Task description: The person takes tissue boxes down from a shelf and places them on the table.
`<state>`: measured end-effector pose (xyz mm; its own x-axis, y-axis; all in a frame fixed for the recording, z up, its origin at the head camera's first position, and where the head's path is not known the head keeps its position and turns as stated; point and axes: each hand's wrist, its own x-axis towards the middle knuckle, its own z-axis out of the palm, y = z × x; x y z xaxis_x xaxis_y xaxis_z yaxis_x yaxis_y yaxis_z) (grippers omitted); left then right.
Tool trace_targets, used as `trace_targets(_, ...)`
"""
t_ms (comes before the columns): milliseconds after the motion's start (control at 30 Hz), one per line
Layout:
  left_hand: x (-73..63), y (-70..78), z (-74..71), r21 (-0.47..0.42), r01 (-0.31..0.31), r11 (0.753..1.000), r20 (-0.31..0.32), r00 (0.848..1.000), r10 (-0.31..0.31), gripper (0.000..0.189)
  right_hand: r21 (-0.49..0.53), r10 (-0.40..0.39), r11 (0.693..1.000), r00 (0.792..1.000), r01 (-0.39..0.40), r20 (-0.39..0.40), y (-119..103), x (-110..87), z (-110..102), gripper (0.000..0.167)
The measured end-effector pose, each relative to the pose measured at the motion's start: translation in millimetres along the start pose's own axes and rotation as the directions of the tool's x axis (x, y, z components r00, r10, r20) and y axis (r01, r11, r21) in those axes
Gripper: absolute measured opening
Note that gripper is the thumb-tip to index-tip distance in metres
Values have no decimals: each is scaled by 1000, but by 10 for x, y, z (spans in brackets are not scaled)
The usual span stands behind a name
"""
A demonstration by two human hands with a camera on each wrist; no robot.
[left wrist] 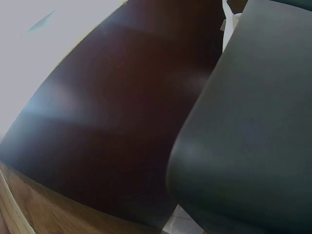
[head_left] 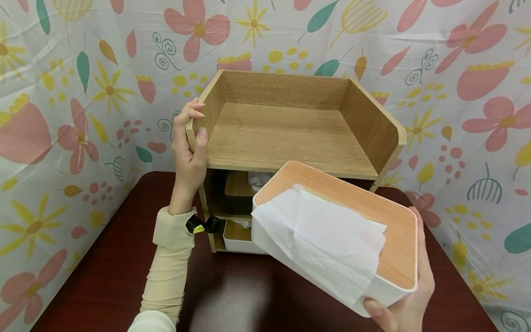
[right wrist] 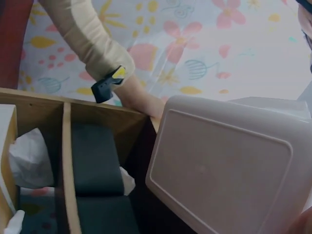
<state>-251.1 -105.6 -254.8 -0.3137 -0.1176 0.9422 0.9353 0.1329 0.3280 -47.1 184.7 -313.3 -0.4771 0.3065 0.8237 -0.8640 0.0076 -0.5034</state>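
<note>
We see the left hand (head_left: 188, 154) curled round the shelf (head_left: 282, 133), the right hand (head_left: 412, 297) gripping the tissue box (head_left: 397, 253); only the right wrist view shows its underside (right wrist: 222, 170).

Bright head view, whitish glare on dark red table (head_left: 230, 295) — left wrist view dim, hazy

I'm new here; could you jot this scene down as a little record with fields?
Left hand: the left hand grips the side panel of a wooden shelf unit
Right hand: the right hand holds a white tissue box, tilted, in front of the unit
Box top: wood-look lid, with white tissue draped over it
Inside unit: a dark box, with a white box below; others may be hidden
Surface: dark red table
Backdrop: flower-patterned sheet
</note>
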Motion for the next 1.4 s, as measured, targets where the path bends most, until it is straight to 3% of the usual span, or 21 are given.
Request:
trace_targets(267,-10,-3,21,-3,9,1000,13,1000,-9,31,7,77,997,997,-77,29,65,-103,-98,111)
trace_targets(500,-21,18,8,-16,17,1000,11,1000,-17,31,55,73,996,995,-77,66,141,-169,-145,109)
trace_targets(833,-9,13,-1,-23,0,1000,8,1000,0,32,87,192,977,980,-195,45,149,-279,-206,112)
trace_targets(1167,-4,15,2,-12,-7,1000,11,1000,8,30,65,110,991,993,-113,48,212,-328,-200,104)
trace_targets(1400,-16,22,-6,-8,16,1000,6,1000,-16,30,84,180,979,982,-185,58,248,-423,-293,108)
